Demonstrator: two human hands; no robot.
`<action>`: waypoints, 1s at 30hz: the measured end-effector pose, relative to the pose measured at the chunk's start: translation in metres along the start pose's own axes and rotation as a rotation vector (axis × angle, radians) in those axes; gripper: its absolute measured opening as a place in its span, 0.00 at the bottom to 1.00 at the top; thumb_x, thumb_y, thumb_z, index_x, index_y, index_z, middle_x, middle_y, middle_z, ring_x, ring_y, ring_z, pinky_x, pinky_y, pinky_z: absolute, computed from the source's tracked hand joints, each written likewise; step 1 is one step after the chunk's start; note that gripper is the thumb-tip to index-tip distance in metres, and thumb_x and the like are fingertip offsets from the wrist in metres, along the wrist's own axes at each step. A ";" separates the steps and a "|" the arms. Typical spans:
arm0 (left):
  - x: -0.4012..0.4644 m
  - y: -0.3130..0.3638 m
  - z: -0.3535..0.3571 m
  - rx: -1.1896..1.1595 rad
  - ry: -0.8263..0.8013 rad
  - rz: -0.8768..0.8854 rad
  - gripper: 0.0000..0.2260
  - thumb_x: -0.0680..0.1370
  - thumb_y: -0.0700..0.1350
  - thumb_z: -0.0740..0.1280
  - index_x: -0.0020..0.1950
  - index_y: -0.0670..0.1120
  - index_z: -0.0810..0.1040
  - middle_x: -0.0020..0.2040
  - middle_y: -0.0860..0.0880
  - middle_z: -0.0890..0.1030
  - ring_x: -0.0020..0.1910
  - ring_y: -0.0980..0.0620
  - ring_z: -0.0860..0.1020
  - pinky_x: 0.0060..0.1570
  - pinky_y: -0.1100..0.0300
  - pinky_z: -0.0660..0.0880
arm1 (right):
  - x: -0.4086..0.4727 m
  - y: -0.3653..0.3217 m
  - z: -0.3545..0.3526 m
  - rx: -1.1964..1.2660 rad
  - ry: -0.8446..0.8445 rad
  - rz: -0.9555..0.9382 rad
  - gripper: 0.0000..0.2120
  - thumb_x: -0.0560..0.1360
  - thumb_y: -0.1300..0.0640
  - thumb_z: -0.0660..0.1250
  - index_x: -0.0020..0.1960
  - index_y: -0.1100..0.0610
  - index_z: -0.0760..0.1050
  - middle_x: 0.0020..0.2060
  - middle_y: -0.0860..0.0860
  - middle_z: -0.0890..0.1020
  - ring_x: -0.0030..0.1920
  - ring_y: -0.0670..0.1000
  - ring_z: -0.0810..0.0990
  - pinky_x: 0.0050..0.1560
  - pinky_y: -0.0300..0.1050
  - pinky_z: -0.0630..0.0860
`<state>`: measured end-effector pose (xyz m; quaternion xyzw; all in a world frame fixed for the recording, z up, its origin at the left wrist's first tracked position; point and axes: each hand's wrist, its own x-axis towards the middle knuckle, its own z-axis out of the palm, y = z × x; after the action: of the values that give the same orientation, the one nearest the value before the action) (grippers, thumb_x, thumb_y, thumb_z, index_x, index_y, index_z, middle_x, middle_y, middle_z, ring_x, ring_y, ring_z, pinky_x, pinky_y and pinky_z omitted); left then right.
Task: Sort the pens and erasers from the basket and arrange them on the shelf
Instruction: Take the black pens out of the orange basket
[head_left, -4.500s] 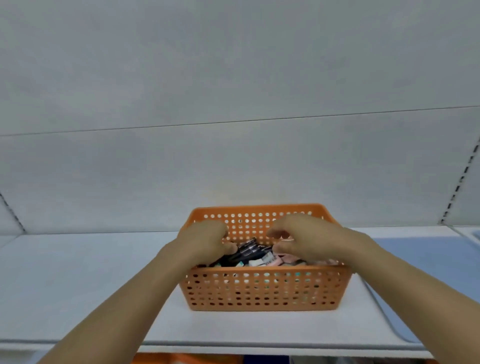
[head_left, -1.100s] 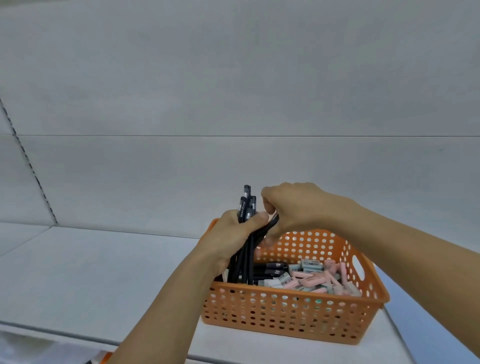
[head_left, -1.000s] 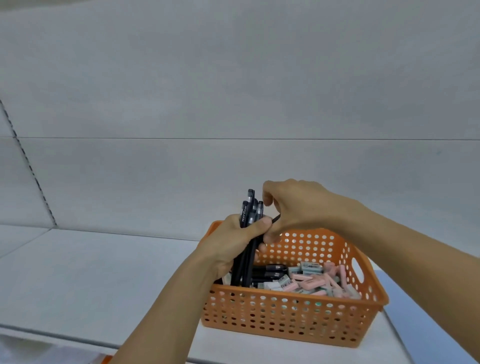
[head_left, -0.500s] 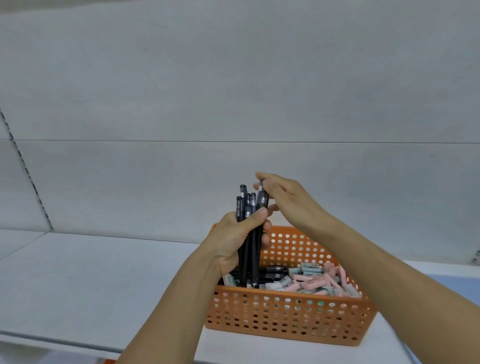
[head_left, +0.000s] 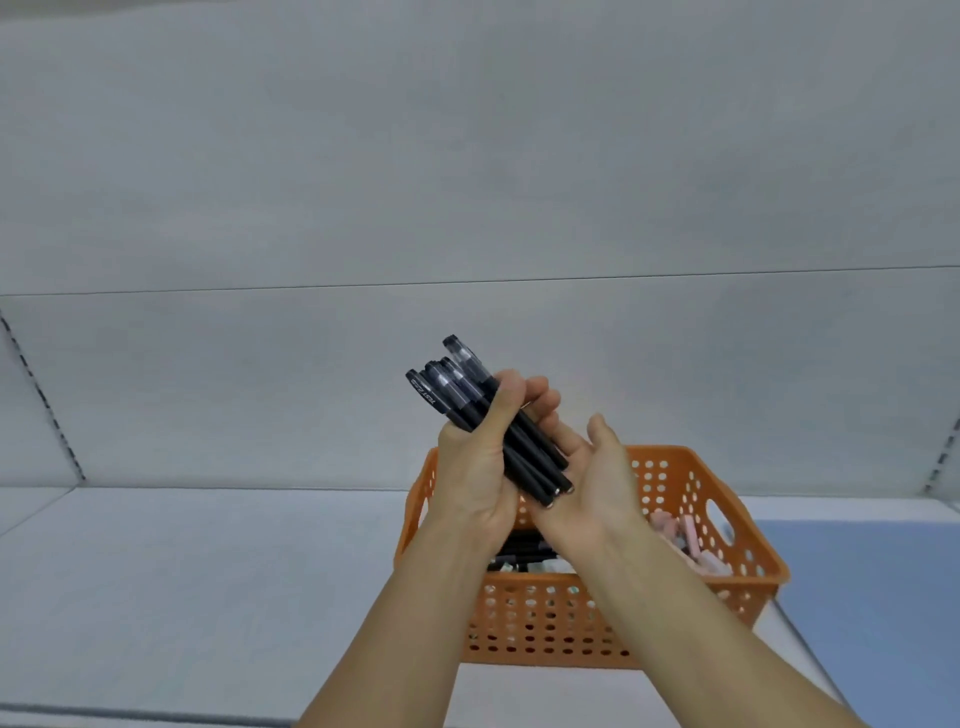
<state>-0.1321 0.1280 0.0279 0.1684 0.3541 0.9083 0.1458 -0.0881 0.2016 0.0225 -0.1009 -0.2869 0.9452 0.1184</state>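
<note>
Several pens (head_left: 485, 423) were gripped by left hand (head_left: 475, 470) above basket (head_left: 613, 623) | right hand (head_left: 589, 467) lay open beneath the tips | erasers (head_left: 691, 540) (pink ones visible) sat unsorted | shelf (head_left: 182, 571) held 0 arranged.

Pale grey shelf (head_left: 182, 597) (a blue patch at right) bearing one perforated orange basket (head_left: 545, 618).

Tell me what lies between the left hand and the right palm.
In the head view, a bundle of black pens lies between them: the left hand grips it, and the open right hand cups the pen ends.
</note>
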 end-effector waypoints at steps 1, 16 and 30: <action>-0.002 -0.002 0.000 0.030 -0.009 -0.006 0.17 0.72 0.45 0.74 0.56 0.38 0.78 0.50 0.40 0.84 0.50 0.45 0.84 0.47 0.54 0.81 | -0.001 0.000 -0.001 -0.001 0.000 -0.013 0.29 0.82 0.41 0.50 0.59 0.64 0.78 0.53 0.64 0.83 0.54 0.60 0.83 0.54 0.53 0.77; -0.029 -0.061 0.063 0.307 0.011 -0.050 0.14 0.79 0.55 0.64 0.50 0.49 0.86 0.54 0.55 0.84 0.54 0.56 0.82 0.56 0.54 0.76 | -0.053 -0.072 -0.053 -1.948 -0.022 -0.899 0.14 0.75 0.49 0.61 0.58 0.47 0.63 0.37 0.42 0.73 0.32 0.42 0.70 0.28 0.39 0.62; -0.056 -0.192 0.219 0.127 -0.038 -0.053 0.29 0.68 0.52 0.76 0.63 0.39 0.75 0.57 0.42 0.83 0.56 0.48 0.82 0.54 0.52 0.80 | -0.104 -0.250 -0.201 -1.854 0.057 -0.729 0.08 0.74 0.53 0.62 0.42 0.47 0.62 0.30 0.47 0.72 0.30 0.52 0.70 0.29 0.46 0.67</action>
<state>0.0355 0.3723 0.0355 0.1850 0.4126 0.8764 0.1657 0.1040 0.4778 0.0130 -0.0819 -0.9223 0.2506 0.2825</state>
